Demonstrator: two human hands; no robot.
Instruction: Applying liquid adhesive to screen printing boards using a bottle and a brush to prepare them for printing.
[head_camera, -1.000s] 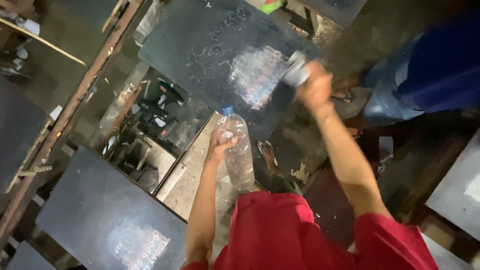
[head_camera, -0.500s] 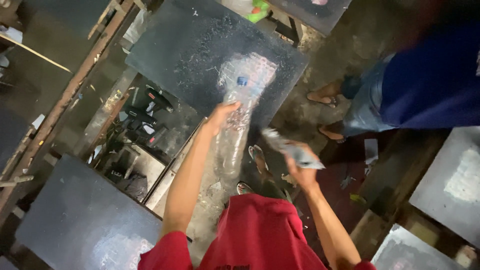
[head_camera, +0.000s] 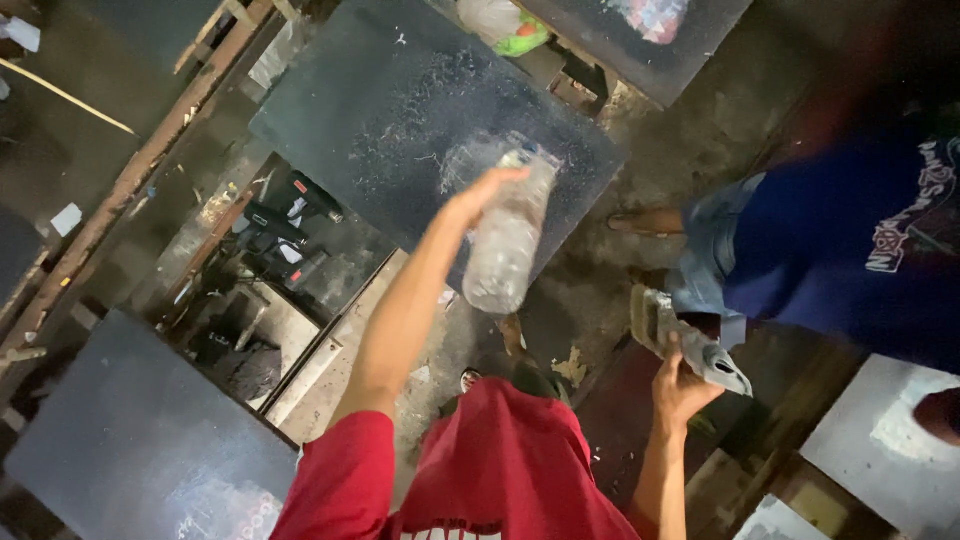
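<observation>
The left hand (head_camera: 478, 200) is wrapped around a clear plastic bottle (head_camera: 506, 240), fingers closed on its side. The bottle is tipped with its small blue cap end pointing away, over the near edge of a big dark slab (head_camera: 400, 110). A wet, pale patch shows on the slab right by the cap. The bottle is blurred, so I cannot tell if the cap is on or if water is coming out.

The right hand (head_camera: 680, 385) is closed on a grey, crumpled rag (head_camera: 690, 345). It is held up off the slab, well apart from it, near the right side.

To do this well, I think the bottle should stay low and tipped over the slab, not past its edge, so the wet lands on the dark top. A firm grip in the middle of the bottle helps, because wet plastic can slip. The rag hand should be kept ready and close.

The bottle has no label that I can see. Near the far edge of the slab lies a green and white bag (head_camera: 500, 25). A small white scrap (head_camera: 66, 219) lies by the wooden rail at the left. Another person in a blue shirt (head_camera: 850, 250) stands at the right.
</observation>
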